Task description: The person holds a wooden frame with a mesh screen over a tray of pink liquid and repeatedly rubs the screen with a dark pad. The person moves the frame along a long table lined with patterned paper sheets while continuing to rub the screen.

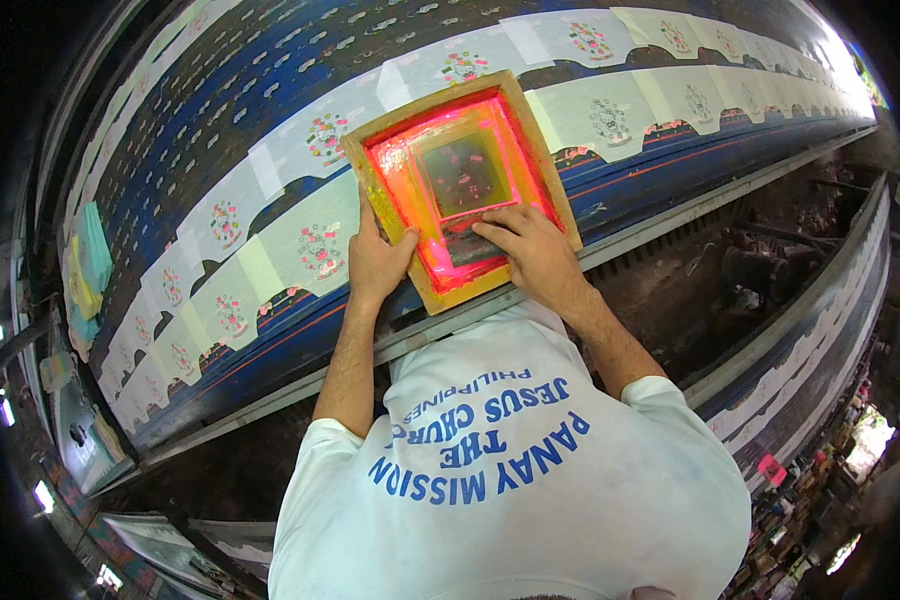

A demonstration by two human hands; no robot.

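Over at the left end of the surface point(270, 110), there's a teal cloth point(95, 245) with a yellow cloth point(82, 285) beside it. Coming right, white printed pieces point(310, 250) run in rows along the near edge. Now the left hand point(378, 262): it clasps the side of the wooden-framed screen point(465, 180), thumb over the rim, other fingers along the outside, partly hidden. And here's that screen, askew at the middle of the surface's near edge, bright red-pink inside! The right hand point(538, 252) reaches into its lower part, fingers close together on a dark bar point(462, 243); whether they pinch it, one cannot tell. Farther right, more pieces line the near edge.
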